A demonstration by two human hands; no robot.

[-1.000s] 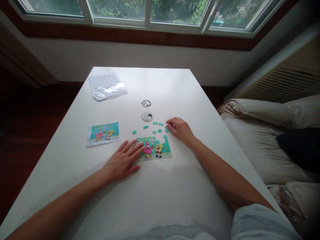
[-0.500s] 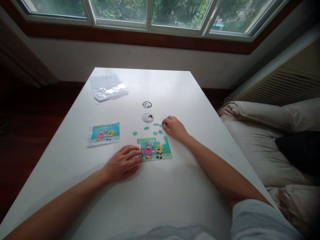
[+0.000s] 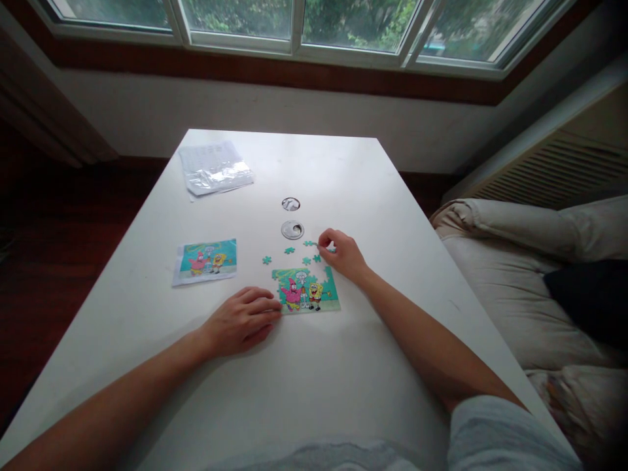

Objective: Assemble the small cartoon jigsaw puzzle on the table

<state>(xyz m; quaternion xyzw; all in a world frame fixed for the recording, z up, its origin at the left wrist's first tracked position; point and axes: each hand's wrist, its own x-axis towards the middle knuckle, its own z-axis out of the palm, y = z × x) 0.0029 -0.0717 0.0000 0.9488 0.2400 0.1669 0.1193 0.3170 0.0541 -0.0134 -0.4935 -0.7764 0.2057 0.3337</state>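
Note:
A partly assembled jigsaw puzzle [image 3: 304, 291] with cartoon characters lies on the white table, its upper edge uneven with gaps. My left hand [image 3: 245, 318] rests flat at the puzzle's left edge, fingers stretched out and the tips touching it. Just above the puzzle's upper right corner, my right hand [image 3: 342, 255] pinches a small puzzle piece [image 3: 316, 245] between thumb and forefinger; most of that piece is hidden. Several loose teal pieces lie above the puzzle, among them one puzzle piece [image 3: 266, 260] at the left and another puzzle piece [image 3: 290, 250] nearer the middle.
A printed reference picture [image 3: 209, 260] lies left of the puzzle. Farther back are a clear plastic bag with paper [image 3: 216, 170], a round metal cover [image 3: 292, 229] and a round hole [image 3: 290, 204] in the table [image 3: 333, 176]. A padded sofa [image 3: 495, 281] stands at the right.
My right hand has closed into a pinch and lifted slightly with a piece from the loose ones. My left hand has stayed at the puzzle's edge. The view has shifted slightly.

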